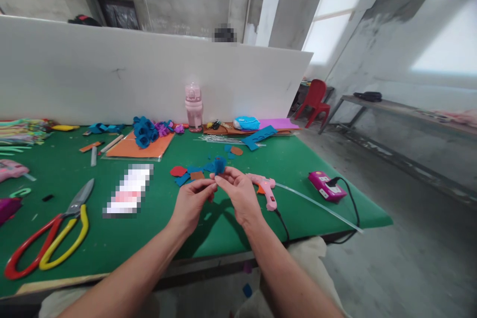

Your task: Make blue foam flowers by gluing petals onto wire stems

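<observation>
A small blue felt flower [219,164] is pinched above the desk's [112,243] near edge between the closed fingertips of the left hand [192,202] and right hand [238,191]; a light, even grip is judged advisable to keep the petals uncrushed.

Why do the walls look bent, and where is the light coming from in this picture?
Head view: a wide lens bows the white partition and pillars at the edges. Daylight from the windows at right is overexposed. The hands throw a dark shadow toward the near edge of the green table. Two patches are pixelated: one on the table, one above the partition.
</observation>
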`<state>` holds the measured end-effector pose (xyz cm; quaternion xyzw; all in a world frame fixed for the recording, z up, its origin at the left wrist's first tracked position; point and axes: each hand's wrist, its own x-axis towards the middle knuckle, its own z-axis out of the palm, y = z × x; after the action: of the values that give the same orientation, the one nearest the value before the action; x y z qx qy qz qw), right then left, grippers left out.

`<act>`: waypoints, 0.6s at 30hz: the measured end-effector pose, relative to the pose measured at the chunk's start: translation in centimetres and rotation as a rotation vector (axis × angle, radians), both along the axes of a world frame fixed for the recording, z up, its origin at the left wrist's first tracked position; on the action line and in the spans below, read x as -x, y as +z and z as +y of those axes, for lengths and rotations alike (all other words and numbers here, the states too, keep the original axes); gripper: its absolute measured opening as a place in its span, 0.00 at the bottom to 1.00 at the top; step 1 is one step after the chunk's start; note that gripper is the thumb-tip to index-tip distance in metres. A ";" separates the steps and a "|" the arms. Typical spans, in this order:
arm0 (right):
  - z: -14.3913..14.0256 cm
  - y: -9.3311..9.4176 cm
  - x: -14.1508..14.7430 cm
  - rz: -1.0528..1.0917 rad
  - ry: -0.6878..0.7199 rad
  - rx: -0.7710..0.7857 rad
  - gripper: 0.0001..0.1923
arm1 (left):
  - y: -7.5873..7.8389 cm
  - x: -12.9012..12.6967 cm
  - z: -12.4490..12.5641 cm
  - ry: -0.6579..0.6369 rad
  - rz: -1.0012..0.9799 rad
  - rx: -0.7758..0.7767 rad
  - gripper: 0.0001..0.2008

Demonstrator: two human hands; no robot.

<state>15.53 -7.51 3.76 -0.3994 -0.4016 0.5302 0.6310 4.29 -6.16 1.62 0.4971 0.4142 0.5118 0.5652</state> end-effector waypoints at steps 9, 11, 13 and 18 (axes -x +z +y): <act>0.4 -0.7 0.1 0.017 -0.010 -0.039 0.11 | 0.5 -0.2 -0.3 -0.017 -0.052 0.035 0.11; 0.5 -0.6 -0.2 0.026 -0.024 -0.047 0.10 | 0.8 0.2 -0.1 -0.035 -0.069 0.047 0.13; 0.5 -0.6 -0.5 0.047 -0.017 -0.045 0.10 | 1.0 0.7 0.3 -0.007 -0.068 0.041 0.15; 0.3 -0.9 -0.4 0.146 0.091 0.034 0.12 | 1.2 1.7 1.3 0.096 0.050 -0.002 0.15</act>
<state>15.96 -7.24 2.89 -0.3517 -0.3631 0.5928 0.6269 2.58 -4.82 2.84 0.4899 0.4511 0.5263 0.5287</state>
